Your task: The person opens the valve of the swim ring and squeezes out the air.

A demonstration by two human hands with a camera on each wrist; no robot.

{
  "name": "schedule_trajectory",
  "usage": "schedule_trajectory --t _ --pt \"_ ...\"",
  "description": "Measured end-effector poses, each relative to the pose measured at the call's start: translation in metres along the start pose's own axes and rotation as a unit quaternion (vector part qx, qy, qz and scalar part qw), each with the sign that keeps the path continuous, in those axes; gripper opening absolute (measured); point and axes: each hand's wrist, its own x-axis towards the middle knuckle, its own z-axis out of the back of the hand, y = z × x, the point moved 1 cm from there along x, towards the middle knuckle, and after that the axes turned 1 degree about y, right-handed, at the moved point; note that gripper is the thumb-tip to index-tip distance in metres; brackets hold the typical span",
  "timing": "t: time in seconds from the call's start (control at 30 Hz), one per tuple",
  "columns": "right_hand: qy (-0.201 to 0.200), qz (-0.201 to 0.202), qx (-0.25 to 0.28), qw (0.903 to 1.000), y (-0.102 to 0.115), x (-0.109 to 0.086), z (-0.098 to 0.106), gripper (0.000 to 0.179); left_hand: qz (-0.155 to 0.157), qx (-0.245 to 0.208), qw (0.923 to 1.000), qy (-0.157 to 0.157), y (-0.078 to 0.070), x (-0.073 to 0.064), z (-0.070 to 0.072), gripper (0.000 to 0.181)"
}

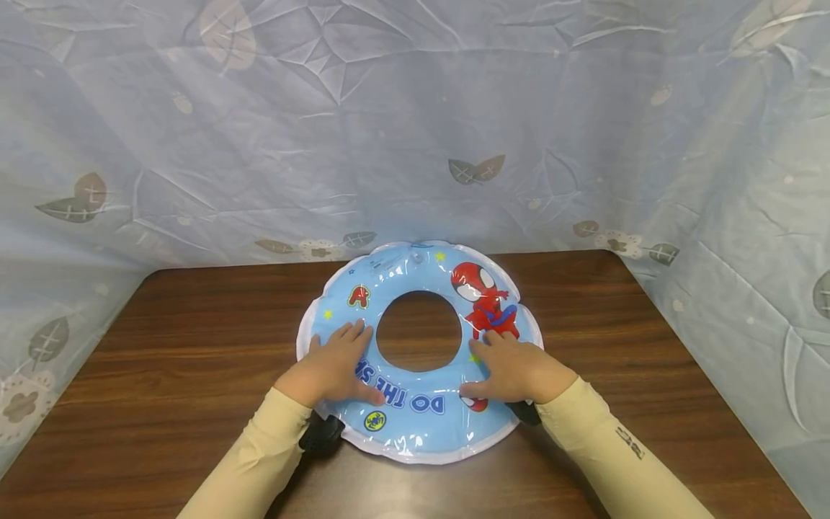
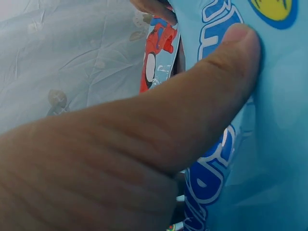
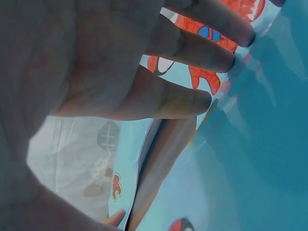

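A light blue inflatable swim ring lies flat on the brown wooden table, puffed up, with a red cartoon figure, blue lettering and a white scalloped edge. My left hand rests on its left side with fingers spread, the thumb beside the lettering. On the right side my right hand lies with straight, spread fingers just below the red figure. In the left wrist view the left thumb presses on the blue vinyl. Fingertips of the right hand touch the ring's surface in the right wrist view. A valve shows at the ring's far side.
The wooden table extends to both sides of the ring. Behind it and along both sides hangs a pale grey-blue curtain with leaf prints. Dark wrist devices sit under the cream sleeves.
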Motion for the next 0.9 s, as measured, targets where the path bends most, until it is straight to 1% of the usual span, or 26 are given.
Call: schedule_trajectory --t 0.17,0.23,0.33,0.53,0.63,0.77,0.9 --pt "-0.013 0.007 0.016 0.9998 -0.002 0.002 0.001 0.091 -0.014 0.018 0.9997 0.005 -0.002 -0.005 0.002 0.116" --pt "-0.02 0.014 0.024 0.9994 -0.002 0.002 0.002 0.093 -0.022 0.024 0.9995 0.007 -0.003 -0.006 0.002 0.117" --pt "-0.025 0.024 0.029 0.999 -0.003 0.002 0.002 0.099 -0.024 0.028 0.9993 0.005 -0.006 -0.007 0.0 0.121" --pt "-0.017 0.028 0.037 0.9988 -0.004 0.001 0.001 0.111 0.014 0.007 0.9999 0.0 -0.015 -0.01 -0.002 0.128" --pt "-0.005 0.024 0.049 0.9985 -0.003 0.001 0.001 0.114 0.031 0.018 0.9993 0.004 -0.018 -0.011 -0.003 0.13" --pt "0.009 0.013 0.052 0.9985 -0.003 0.003 -0.002 0.114 0.04 0.026 0.9988 0.013 -0.02 -0.012 -0.004 0.131" --pt "0.009 0.008 0.047 0.9988 -0.004 0.005 -0.005 0.112 0.042 0.026 0.9986 0.016 -0.019 -0.011 -0.004 0.13"
